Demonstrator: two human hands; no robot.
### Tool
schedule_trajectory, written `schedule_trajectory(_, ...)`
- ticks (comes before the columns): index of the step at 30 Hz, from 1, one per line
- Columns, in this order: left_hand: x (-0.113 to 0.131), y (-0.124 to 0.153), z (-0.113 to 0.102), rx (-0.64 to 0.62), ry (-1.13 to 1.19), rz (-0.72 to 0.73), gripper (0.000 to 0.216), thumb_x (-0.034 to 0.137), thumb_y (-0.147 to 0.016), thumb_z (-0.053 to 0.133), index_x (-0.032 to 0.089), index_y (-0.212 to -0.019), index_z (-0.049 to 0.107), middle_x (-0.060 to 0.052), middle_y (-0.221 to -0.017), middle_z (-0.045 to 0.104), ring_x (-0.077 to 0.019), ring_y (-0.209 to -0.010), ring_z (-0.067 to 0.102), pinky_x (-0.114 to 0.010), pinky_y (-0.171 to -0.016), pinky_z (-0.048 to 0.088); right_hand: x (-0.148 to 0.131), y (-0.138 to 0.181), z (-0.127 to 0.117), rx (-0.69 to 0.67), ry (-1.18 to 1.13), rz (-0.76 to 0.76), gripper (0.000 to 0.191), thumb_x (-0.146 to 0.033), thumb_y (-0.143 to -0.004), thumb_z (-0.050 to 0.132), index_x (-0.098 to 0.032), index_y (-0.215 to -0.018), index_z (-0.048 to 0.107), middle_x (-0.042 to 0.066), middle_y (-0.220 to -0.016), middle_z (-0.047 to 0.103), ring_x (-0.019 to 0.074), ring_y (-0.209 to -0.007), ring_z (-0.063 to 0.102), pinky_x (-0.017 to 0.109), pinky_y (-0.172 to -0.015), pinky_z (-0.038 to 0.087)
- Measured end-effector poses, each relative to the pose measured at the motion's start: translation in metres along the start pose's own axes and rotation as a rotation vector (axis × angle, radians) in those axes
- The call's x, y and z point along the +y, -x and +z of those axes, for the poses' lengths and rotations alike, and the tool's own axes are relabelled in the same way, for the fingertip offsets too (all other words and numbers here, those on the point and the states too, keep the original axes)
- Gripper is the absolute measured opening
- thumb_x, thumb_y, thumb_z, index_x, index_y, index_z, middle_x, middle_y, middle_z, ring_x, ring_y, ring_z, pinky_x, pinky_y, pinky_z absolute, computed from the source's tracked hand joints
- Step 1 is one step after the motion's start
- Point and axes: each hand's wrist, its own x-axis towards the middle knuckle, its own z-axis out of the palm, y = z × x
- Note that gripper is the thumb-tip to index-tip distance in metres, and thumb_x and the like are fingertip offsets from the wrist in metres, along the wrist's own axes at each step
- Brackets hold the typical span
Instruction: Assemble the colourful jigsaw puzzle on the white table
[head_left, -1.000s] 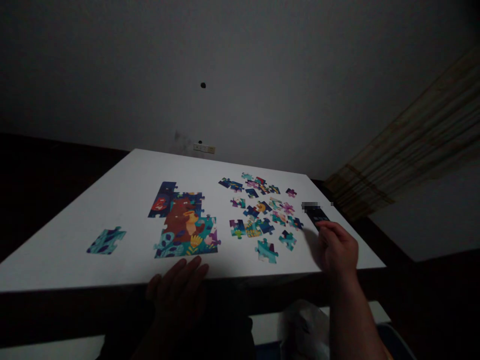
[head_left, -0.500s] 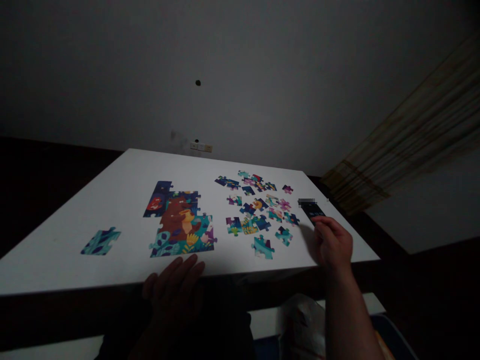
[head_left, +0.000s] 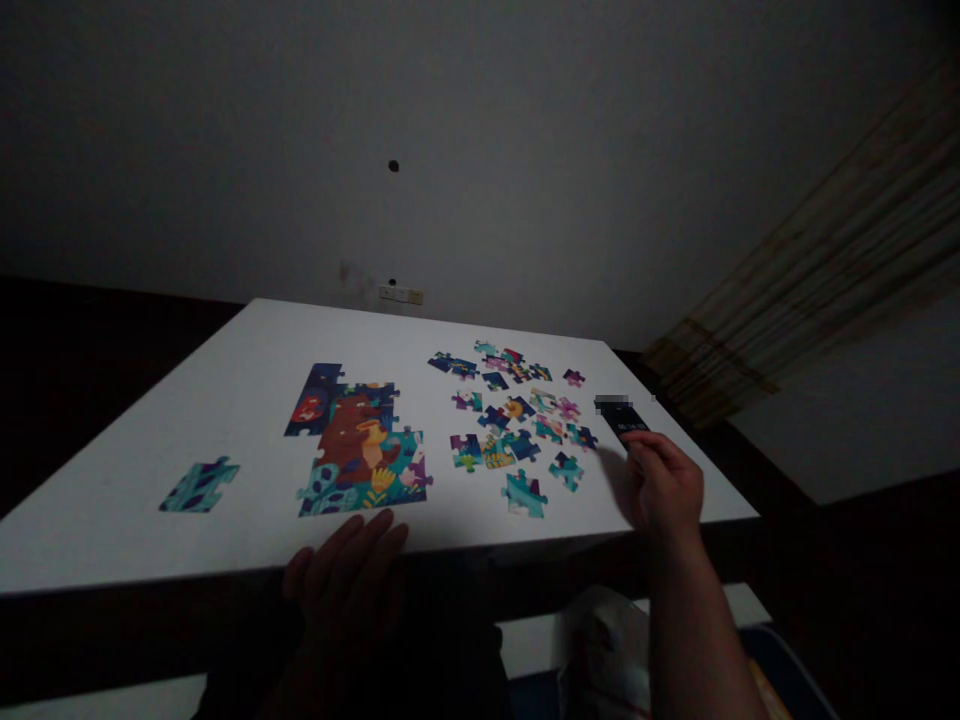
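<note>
My left hand (head_left: 349, 565) rests at the near table edge with its fingers stretched out, holding nothing. Just beyond its fingertips lies the joined part of a jigsaw puzzle (head_left: 360, 455), showing a brown bear, a fox-like animal and plants. At the right, my right hand (head_left: 664, 485) is closed, thumb and fingers on the near end of a black phone (head_left: 628, 420) with small lit digits on its screen. Several loose puzzle pieces (head_left: 525, 492) lie between the joined part and the phone. A separate teal leaf-patterned section (head_left: 196, 486) is on the left.
The white table (head_left: 247, 360) stands before a grey wall with a socket strip (head_left: 401, 294). A curtain (head_left: 720, 350) hangs at the right. Below the near edge, a clear plastic bag (head_left: 604, 650) sits beside my right forearm.
The view has shifted very slightly. Digits on the phone screen look different and brighter; both hands and the puzzle pieces stay in place.
</note>
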Motion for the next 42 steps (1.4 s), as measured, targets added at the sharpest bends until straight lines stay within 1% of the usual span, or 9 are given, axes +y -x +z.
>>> schedule_trajectory(6, 0.0005, -0.0057, -0.0011, 0.002, -0.008, 0.027, 0.02, 0.021, -0.097, 0.067, 0.026, -0.113, 0.077, -0.005, -0.108, 0.083, -0.0235, -0.111, 0.067, -0.045, -0.126, 0.024, 0.0006, -0.0002, -0.0013, 0.007, 0.055, -0.006, 0.022, -0.037, -0.082, 0.078, -0.018, -0.094, 0.08, -0.005, -0.059, 0.047, 0.0134, -0.055, 0.038, 0.029, -0.053, 0.024)
schedule_trajectory(14, -0.001, -0.0023, -0.0006, -0.014, 0.042, -0.006, 0.022, 0.019, -0.096, 0.068, 0.027, -0.114, 0.077, -0.005, -0.11, 0.083, -0.0237, -0.115, 0.065, -0.045, -0.123, 0.027, -0.0052, 0.0014, 0.0035, 0.038, -0.002, 0.02, 0.022, -0.035, -0.077, 0.081, -0.018, -0.09, 0.079, -0.006, -0.058, 0.047, 0.0121, -0.054, 0.037, 0.029, -0.053, 0.021)
schedule_trajectory(19, -0.0014, -0.0007, 0.0012, 0.001, 0.015, 0.008, 0.023, 0.019, -0.095, 0.068, 0.027, -0.114, 0.077, -0.005, -0.109, 0.083, -0.0231, -0.114, 0.066, -0.045, -0.127, 0.022, -0.0042, 0.0017, 0.0028, 0.028, 0.013, 0.016, 0.021, -0.035, -0.078, 0.08, -0.018, -0.091, 0.079, -0.006, -0.059, 0.047, 0.0122, -0.054, 0.036, 0.029, -0.053, 0.021)
schedule_trajectory(22, -0.0014, 0.0004, 0.0019, 0.004, 0.006, 0.009, 0.023, 0.018, -0.094, 0.069, 0.026, -0.114, 0.078, -0.005, -0.109, 0.083, -0.0233, -0.114, 0.066, -0.045, -0.128, 0.022, -0.0029, 0.0013, 0.0014, 0.026, 0.027, 0.009, 0.021, -0.036, -0.079, 0.079, -0.018, -0.09, 0.079, -0.006, -0.058, 0.046, 0.0127, -0.054, 0.036, 0.029, -0.053, 0.022)
schedule_trajectory(27, -0.0011, -0.0008, 0.0003, -0.004, 0.033, -0.002, 0.023, 0.022, -0.096, 0.067, 0.027, -0.116, 0.077, -0.006, -0.111, 0.083, -0.0239, -0.115, 0.066, -0.045, -0.127, 0.022, -0.0025, 0.001, 0.0003, 0.029, 0.066, 0.013, 0.023, -0.038, -0.08, 0.078, -0.019, -0.092, 0.08, -0.005, -0.058, 0.046, 0.0131, -0.054, 0.036, 0.029, -0.053, 0.022)
schedule_trajectory(33, 0.0002, -0.0045, -0.0017, -0.016, 0.04, 0.007, 0.022, 0.019, -0.095, 0.068, 0.026, -0.114, 0.077, -0.006, -0.109, 0.083, -0.0234, -0.114, 0.065, -0.044, -0.128, 0.022, -0.0044, 0.0018, 0.0032, 0.032, 0.023, 0.01, 0.021, -0.036, -0.079, 0.079, -0.018, -0.09, 0.079, -0.006, -0.058, 0.045, 0.0125, -0.054, 0.035, 0.029, -0.054, 0.021)
schedule_trajectory(37, 0.0007, -0.0029, -0.001, -0.009, 0.031, -0.004, 0.023, 0.019, -0.096, 0.066, 0.028, -0.114, 0.077, -0.004, -0.11, 0.083, -0.0225, -0.114, 0.066, -0.044, -0.128, 0.021, -0.0023, 0.0011, 0.0012, 0.019, 0.03, 0.015, 0.022, -0.037, -0.08, 0.08, -0.018, -0.092, 0.079, -0.006, -0.058, 0.044, 0.0128, -0.055, 0.035, 0.03, -0.054, 0.021)
schedule_trajectory(42, 0.0032, -0.005, -0.0021, -0.021, 0.038, -0.032, 0.024, 0.02, -0.097, 0.064, 0.03, -0.115, 0.076, -0.003, -0.11, 0.084, -0.0225, -0.11, 0.069, -0.046, -0.127, 0.022, 0.0009, 0.0001, -0.0012, 0.016, 0.089, 0.002, 0.026, -0.04, -0.08, 0.08, -0.017, -0.093, 0.081, -0.004, -0.059, 0.047, 0.0141, -0.054, 0.038, 0.03, -0.052, 0.023)
